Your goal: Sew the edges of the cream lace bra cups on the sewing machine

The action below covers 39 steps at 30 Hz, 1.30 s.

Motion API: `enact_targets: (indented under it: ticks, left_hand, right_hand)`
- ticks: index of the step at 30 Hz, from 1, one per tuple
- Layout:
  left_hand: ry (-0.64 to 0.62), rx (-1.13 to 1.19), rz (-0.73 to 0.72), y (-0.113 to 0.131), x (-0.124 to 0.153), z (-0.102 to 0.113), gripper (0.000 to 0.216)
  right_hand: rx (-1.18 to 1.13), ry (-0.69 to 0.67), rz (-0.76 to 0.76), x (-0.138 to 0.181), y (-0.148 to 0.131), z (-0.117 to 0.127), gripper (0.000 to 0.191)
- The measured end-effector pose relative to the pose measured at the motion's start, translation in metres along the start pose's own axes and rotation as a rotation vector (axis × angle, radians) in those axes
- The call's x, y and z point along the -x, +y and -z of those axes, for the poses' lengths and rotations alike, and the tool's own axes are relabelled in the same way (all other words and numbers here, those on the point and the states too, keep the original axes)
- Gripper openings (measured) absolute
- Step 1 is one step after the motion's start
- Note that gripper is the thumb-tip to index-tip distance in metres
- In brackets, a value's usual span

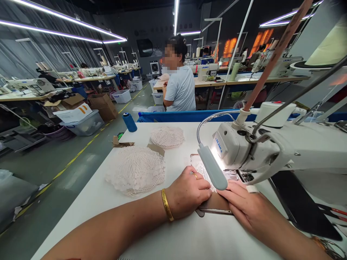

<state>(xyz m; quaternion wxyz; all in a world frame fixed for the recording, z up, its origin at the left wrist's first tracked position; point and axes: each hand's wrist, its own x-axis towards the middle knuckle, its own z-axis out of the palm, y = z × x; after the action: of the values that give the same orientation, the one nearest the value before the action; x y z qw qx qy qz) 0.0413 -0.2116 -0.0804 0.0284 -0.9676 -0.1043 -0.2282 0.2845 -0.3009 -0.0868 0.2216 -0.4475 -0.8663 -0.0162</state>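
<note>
My left hand [189, 192], with a gold ring and bangle, has its fingers curled down on a piece of white lace [204, 169] at the sewing machine. On the other side, my right hand [245, 202] lies flat with its fingers stretched out beside the needle area, pressing on the work. A brown panel [217, 203] shows between the two hands. The white sewing machine [233, 144] stands over them, and its grey lamp [213, 168] partly hides the lace and the fingertips. Left of my hands lie a large pile of lace pieces [137, 169] and a smaller lace pile [166, 137].
A blue thread cone [129, 122] stands at the table's far left corner, near a torn piece of cardboard [121, 142]. A black phone-like slab [303, 206] and red-handled scissors [334, 211] lie at right. Beyond a blue cloth trough [187, 116], a person in light blue [181, 88] works.
</note>
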Motion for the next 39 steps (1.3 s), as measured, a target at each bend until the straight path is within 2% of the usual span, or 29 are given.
enact_targets:
  ticks: [5, 11, 16, 24, 26, 30, 34, 37, 39]
  left_hand:
    - [-0.048, -0.022, 0.034, 0.001, -0.001, 0.001, 0.015]
    - [-0.091, -0.052, 0.080, -0.006, -0.004, -0.004, 0.012]
    - [-0.117, -0.048, 0.137, -0.010, -0.006, -0.010, 0.009]
    - [-0.159, 0.033, 0.348, -0.010, -0.010, 0.012, 0.011]
    - [-0.191, 0.025, 0.407, -0.013, -0.010, 0.018, 0.011]
    - [-0.276, -0.053, 0.456, -0.017, -0.010, 0.029, 0.019]
    - [-0.229, -0.102, 0.552, -0.024, -0.013, 0.047, 0.033]
    - [-0.204, -0.090, 0.581, -0.031, -0.012, 0.052, 0.027]
    - [-0.215, -0.075, 0.592, -0.034, -0.008, 0.049, 0.019]
  right_hand:
    - [0.004, -0.016, -0.065, 0.005, 0.003, -0.006, 0.036]
    - [0.073, 0.019, -0.171, 0.014, 0.011, -0.022, 0.052]
    - [0.144, 0.053, -0.209, 0.015, 0.015, -0.030, 0.050]
    - [0.109, 0.049, -0.235, 0.017, 0.015, -0.028, 0.044]
    - [0.069, 0.036, -0.198, 0.012, 0.012, -0.022, 0.041]
    - [-0.058, 0.069, -0.026, -0.002, 0.000, -0.012, 0.042]
    - [-0.118, 0.087, 0.051, -0.012, -0.016, -0.015, 0.047]
    - [-0.077, 0.035, 0.098, -0.013, -0.022, -0.021, 0.054]
    - [-0.076, 0.014, 0.125, -0.014, -0.024, -0.020, 0.052]
